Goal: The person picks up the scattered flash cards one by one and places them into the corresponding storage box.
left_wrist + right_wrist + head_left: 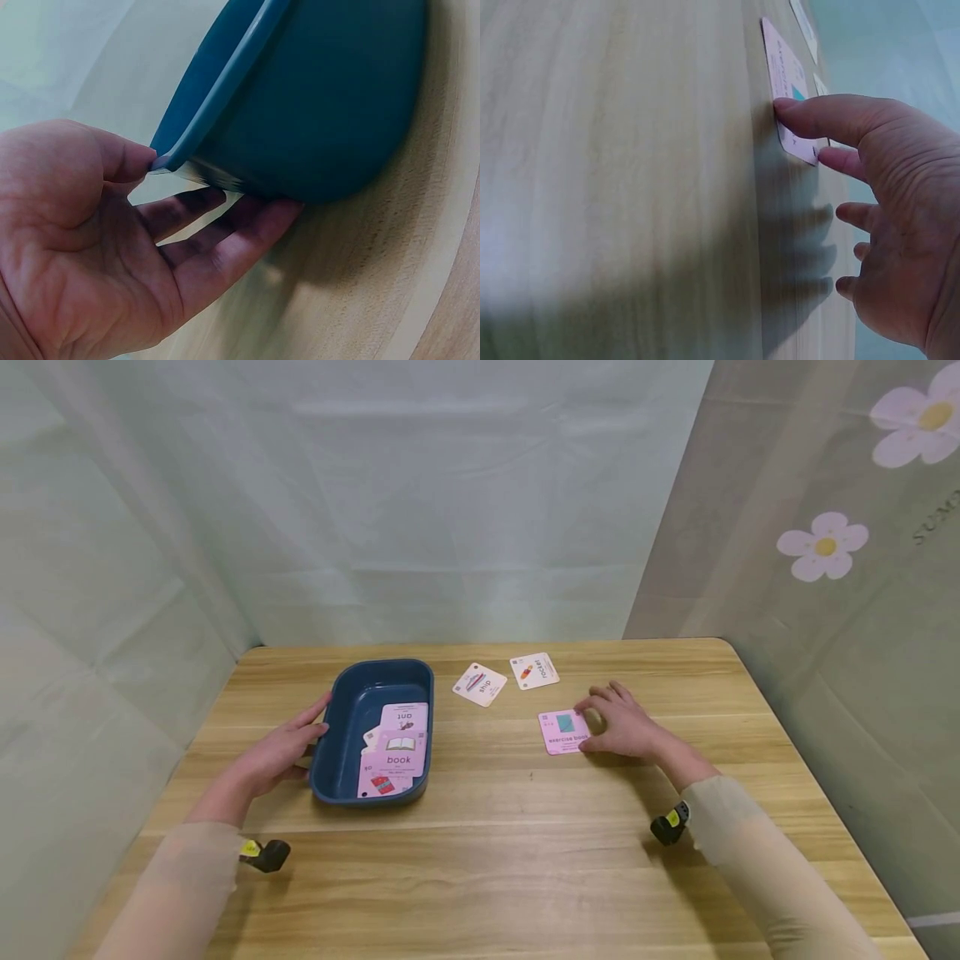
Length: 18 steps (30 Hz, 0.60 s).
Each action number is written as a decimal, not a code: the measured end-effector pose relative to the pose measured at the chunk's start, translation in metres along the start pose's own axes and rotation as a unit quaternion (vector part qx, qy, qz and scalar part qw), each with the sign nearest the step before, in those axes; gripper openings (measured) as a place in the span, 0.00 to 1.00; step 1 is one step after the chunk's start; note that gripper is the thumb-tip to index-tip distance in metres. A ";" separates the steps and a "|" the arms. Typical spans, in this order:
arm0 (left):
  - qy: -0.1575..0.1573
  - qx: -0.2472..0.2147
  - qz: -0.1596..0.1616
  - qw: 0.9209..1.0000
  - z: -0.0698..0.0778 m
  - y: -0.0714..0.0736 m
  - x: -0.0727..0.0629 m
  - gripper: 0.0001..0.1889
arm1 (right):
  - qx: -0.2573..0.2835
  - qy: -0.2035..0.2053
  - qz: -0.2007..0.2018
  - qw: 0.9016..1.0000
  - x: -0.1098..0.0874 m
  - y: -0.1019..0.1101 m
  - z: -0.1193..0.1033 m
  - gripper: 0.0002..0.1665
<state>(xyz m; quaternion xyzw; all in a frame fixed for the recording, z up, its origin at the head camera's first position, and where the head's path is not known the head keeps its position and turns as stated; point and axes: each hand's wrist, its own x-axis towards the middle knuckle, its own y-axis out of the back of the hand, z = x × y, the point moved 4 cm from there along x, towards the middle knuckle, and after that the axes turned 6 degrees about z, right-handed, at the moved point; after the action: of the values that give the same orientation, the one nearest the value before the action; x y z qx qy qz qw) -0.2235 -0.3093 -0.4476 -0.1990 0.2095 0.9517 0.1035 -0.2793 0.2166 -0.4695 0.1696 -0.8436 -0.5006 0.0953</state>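
Left hand [276,756]: grips the near-left side of a dark blue plastic tray [375,685], thumb at the rim, fingers against the outer wall.
Right hand [624,724]: pinches the pink "exercise book" card [558,731] at its right end, thumb and forefinger at separate corners, remaining fingers off it. Card at the tabletop, right of the tray; whether slightly raised, cannot tell.
Tray contents, overlapping: "book" card [401,750], face up, uppermost; "ant" card [405,713], upside down, behind it; card with a red picture [381,786], partly covered, in front.
Beyond the "exercise book" card: "ship" card [480,685] and "rocket" card [535,671], both tilted, side by side.
Support: wood-grain table [480,868].
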 end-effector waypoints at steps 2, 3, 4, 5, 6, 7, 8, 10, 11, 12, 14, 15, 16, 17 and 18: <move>0.001 0.000 0.000 1.000 0.000 0.000 0.000 0.33 | 0.003 -0.001 0.000 1.000 0.003 0.000 0.000 0.40; 0.001 0.000 0.000 1.000 0.000 0.000 0.000 0.33 | 0.003 -0.001 0.000 1.000 0.004 0.000 0.000 0.40; 0.000 0.000 0.000 1.000 0.000 0.000 0.000 0.33 | 0.002 -0.001 0.000 1.000 0.005 0.000 0.000 0.39; 0.000 0.001 0.000 1.000 0.000 0.000 0.000 0.33 | 0.002 -0.002 0.000 1.000 0.005 0.000 0.001 0.39; -0.001 -0.002 0.000 1.000 0.000 0.000 0.000 0.33 | 0.002 -0.003 -0.001 1.000 0.006 0.000 0.001 0.38; -0.002 -0.003 0.000 1.000 0.000 0.000 0.000 0.33 | 0.002 -0.005 -0.001 1.000 0.006 0.000 0.000 0.38; -0.003 -0.004 0.000 1.000 0.000 0.000 0.000 0.33 | 0.002 -0.006 -0.001 1.000 0.006 0.001 0.000 0.38; -0.004 -0.007 0.000 1.000 0.001 -0.001 0.000 0.33 | 0.004 -0.007 0.001 1.000 0.007 0.001 -0.002 0.38; -0.004 -0.008 0.000 1.000 0.001 -0.001 0.000 0.33 | 0.007 -0.008 0.003 1.000 0.007 0.002 -0.002 0.39; -0.004 -0.010 -0.001 1.000 0.001 -0.001 0.000 0.33 | 0.011 -0.010 0.006 1.000 0.008 0.002 -0.003 0.40; -0.003 -0.011 -0.001 1.000 0.001 -0.001 -0.001 0.33 | 0.022 -0.021 0.011 0.999 0.009 0.002 -0.004 0.41; -0.003 -0.009 -0.001 1.000 0.001 -0.001 -0.001 0.33 | 0.030 -0.029 0.014 0.999 0.009 0.002 -0.004 0.40; -0.003 -0.009 -0.001 1.000 0.001 -0.001 -0.001 0.33 | 0.041 -0.039 0.016 0.998 0.009 0.001 -0.004 0.40; -0.003 -0.008 -0.001 1.000 0.001 0.000 -0.001 0.33 | 0.050 -0.047 0.019 0.997 0.009 0.001 -0.003 0.39; -0.002 -0.009 -0.001 1.000 0.002 0.000 -0.002 0.33 | 0.059 -0.056 0.022 0.996 0.010 0.000 -0.003 0.37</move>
<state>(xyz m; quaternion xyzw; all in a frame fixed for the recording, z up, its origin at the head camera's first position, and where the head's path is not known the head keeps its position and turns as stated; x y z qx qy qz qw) -0.2225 -0.3084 -0.4458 -0.1978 0.2009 0.9539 0.1028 -0.2872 0.2106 -0.4676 0.1280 -0.8793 -0.4561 0.0488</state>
